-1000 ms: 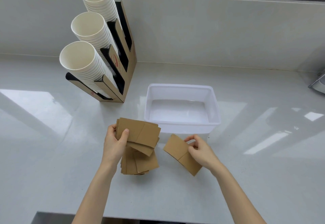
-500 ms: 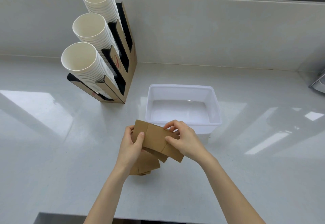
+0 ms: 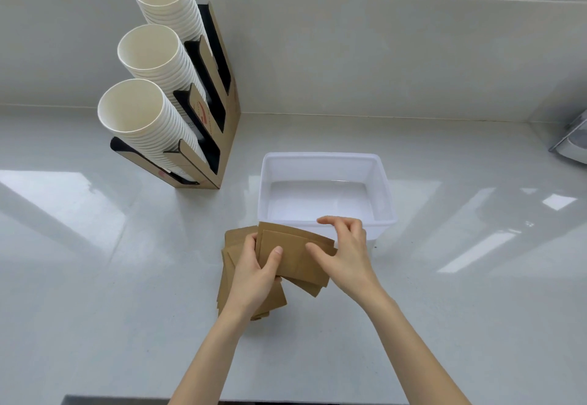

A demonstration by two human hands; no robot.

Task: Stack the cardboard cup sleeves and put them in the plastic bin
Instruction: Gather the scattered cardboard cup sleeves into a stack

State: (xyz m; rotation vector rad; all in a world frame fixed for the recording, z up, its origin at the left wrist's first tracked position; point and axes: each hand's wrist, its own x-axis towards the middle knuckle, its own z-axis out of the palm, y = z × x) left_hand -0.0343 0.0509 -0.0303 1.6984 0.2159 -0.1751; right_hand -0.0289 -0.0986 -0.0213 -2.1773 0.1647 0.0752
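A small bundle of flat brown cardboard cup sleeves (image 3: 293,257) is held between both hands just in front of the white plastic bin (image 3: 386,196). My left hand (image 3: 254,277) grips the bundle's left end, thumb on top. My right hand (image 3: 347,255) holds the right end, with the index finger raised near the bin's front rim. More brown sleeves (image 3: 235,242) lie in a loose pile on the counter under my left hand, partly hidden by it. The bin holds nothing.
A cardboard cup dispenser (image 3: 222,112) with three slanted stacks of white paper cups (image 3: 143,118) stands at the back left. The glossy white counter (image 3: 444,309) ends at a wall behind. A grey object (image 3: 573,141) sits at the far right edge.
My right hand brought a single sleeve from the counter over to the sleeves in my left hand. The two hands now press the sleeves together into one bundle.
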